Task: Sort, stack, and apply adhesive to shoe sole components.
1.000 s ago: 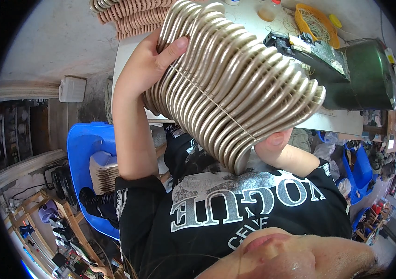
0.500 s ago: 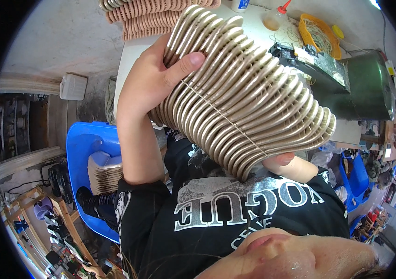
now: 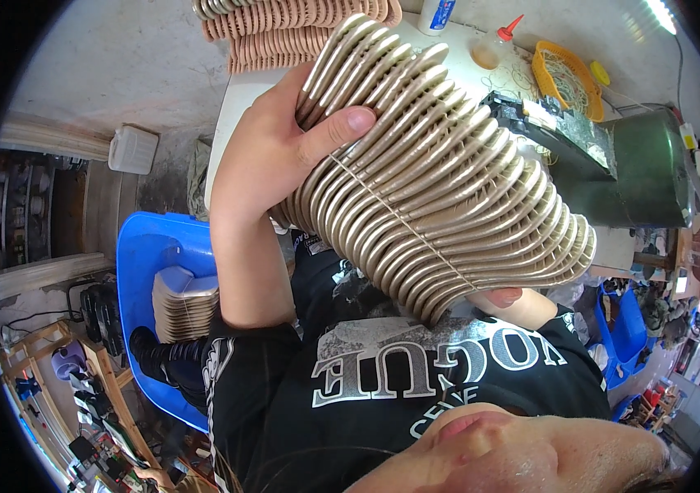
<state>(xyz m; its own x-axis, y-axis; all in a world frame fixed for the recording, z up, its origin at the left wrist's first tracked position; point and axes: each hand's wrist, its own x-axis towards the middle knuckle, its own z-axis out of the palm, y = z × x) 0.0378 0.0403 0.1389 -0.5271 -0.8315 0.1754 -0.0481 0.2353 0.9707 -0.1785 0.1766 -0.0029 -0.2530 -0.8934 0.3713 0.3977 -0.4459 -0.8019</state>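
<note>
One tied bundle of metallic soles point(image 3: 424, 185), left hand point(image 3: 278, 152) gripping one end, right hand point(image 3: 503, 297) beneath, grip hidden.

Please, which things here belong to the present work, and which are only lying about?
Work in hand:
bundle of gold-coloured soles, gripped by the left hand, touched by the right hand
cord around it
perhaps the yellow basket of loose cords

Apparently just lying about:
pink soles
red-nozzled bottle
white jug

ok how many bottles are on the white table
2: a white-and-blue bottle at the picture's top edge, and a red-tipped squeeze bottle to its right. The held bundle may hide others.
</note>
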